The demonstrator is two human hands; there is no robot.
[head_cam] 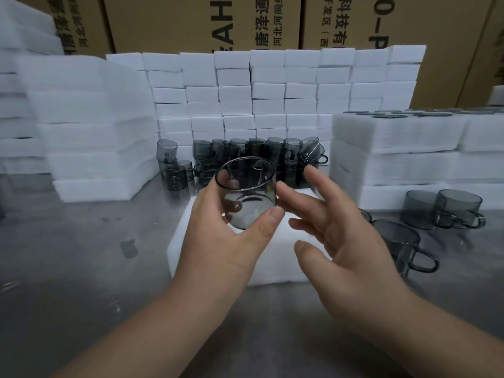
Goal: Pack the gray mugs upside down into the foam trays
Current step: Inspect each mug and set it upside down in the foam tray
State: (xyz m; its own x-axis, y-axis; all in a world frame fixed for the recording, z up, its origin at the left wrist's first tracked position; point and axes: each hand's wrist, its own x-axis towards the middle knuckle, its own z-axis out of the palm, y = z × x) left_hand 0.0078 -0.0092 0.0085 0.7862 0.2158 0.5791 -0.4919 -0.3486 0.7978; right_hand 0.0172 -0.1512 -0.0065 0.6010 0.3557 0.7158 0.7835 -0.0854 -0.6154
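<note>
My left hand (229, 236) grips a smoky gray glass mug (246, 192), held mouth-up and tilted away from me above a white foam tray (272, 266) lying on the metal table. My right hand (338, 236) hovers just right of the mug with fingers spread, holding nothing. The tray is largely hidden under both hands. More gray mugs (245, 156) are piled behind it, and three upside-down mugs (441, 208) stand on the table at the right.
Stacks of white foam trays (90, 126) rise on the left. Packed trays (414, 148) stack on the right, with mug bottoms showing on top. A wall of foam blocks (267, 88) and cardboard boxes (191, 20) stand behind. Bare steel tabletop (81, 255) lies front left.
</note>
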